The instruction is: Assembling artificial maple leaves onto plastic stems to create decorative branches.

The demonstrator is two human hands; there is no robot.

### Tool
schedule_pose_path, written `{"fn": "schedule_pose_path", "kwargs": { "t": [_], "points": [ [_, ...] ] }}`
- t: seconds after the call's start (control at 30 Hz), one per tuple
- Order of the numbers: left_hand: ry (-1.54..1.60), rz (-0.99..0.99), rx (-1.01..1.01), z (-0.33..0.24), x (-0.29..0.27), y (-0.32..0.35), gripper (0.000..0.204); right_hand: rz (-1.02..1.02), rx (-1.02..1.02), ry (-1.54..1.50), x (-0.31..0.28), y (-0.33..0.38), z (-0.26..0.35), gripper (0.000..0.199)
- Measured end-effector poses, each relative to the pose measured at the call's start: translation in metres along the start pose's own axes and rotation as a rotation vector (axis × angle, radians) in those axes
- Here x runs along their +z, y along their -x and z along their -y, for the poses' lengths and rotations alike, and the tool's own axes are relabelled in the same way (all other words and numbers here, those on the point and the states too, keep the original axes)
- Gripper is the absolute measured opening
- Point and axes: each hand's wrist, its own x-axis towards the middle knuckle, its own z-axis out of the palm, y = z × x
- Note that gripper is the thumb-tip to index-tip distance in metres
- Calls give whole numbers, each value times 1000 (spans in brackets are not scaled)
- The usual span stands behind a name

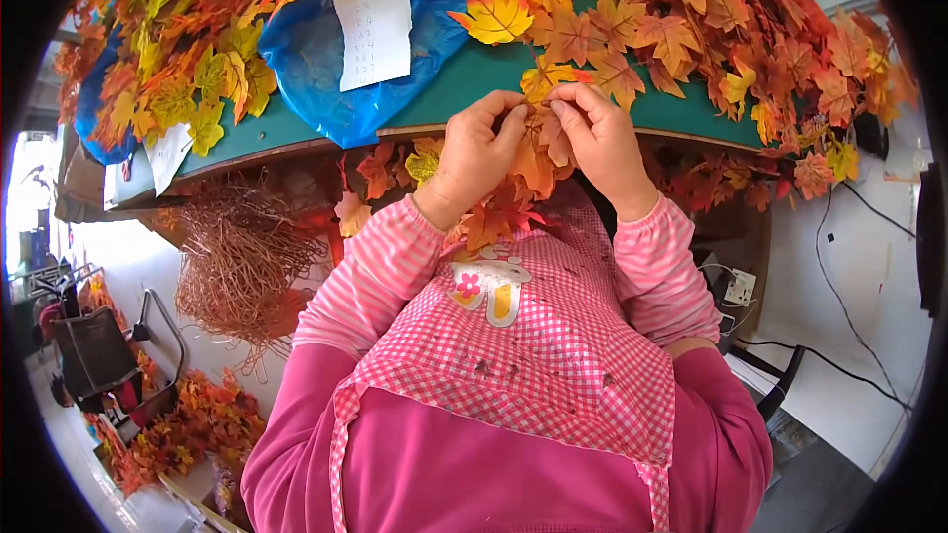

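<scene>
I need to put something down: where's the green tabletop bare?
On the green tabletop between the blue plastic bag and left hand; also a front strip right of the right hand, before artificial maple leaves crowding the back.

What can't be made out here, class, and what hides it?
In the head view:
What the left hand and right hand pinch among the orange leaves: too small, partly covered by the hands.
Middle of the blue bag: under the white paper.
Far edge of the table: cut off by the picture's upper edge.
Lap: behind the apron.
</scene>
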Motion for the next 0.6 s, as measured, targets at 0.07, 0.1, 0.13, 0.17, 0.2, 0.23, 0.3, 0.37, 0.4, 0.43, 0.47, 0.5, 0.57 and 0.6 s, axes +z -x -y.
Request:
{"fn": "schedule_pose_path", "kwargs": {
  "t": [0.07, 0.1, 0.13, 0.17, 0.2, 0.23, 0.3, 0.37, 0.4, 0.43, 0.47, 0.5, 0.57, 0.6],
  "points": [
    [9, 17, 22, 1, 0, 0, 11, 12, 19, -17, 1, -2, 0, 11],
    [9, 14, 20, 1, 0, -1, 11, 13, -6, 5, 1, -3, 1, 11],
    [-7, 20, 19, 2, -1, -1, 12, 24, -10, 28, 0, -4, 1, 11],
    [-23, 28, 17, 2, -1, -1, 12, 16, -29, 26, 0, -4, 1, 11],
    [-23, 27, 17, 3, -1, -1, 12, 19, 9, -18, -1, -4, 1, 11],
    [-4, 25, 21, 3, -1, -1, 13, 14, 63, -57, -2, -5, 2, 11],
    [14, 23, 23, 4, -1, -2, 13, 38, 92, -89, -3, -5, 2, 11],
    [-7, 27, 14, 4, -1, -2, 14, 40, 15, -2, -3, -5, 2, 10],
    [-7, 27, 13, 4, -1, -2, 14, 35, 16, 4, -3, -5, 2, 10],
    [-4, 27, 33, 4, -1, -2, 14, 30, -21, 41, -3, -6, 2, 10],
    [-11, 35, 38, 4, 0, -1, 14, 26, -59, 78, -3, -6, 3, 9],
    [-2, 26, 51, 3, 0, -1, 14, 28, -57, 76, -4, -6, 3, 9],
    [-75, 17, 83, 2, 0, -1, 14, 38, -289, 251, -5, -7, 4, 8],
    [-67, 11, 83, 2, 0, -1, 14, 52, -282, 260, -5, -6, 4, 8]
  ]
}}
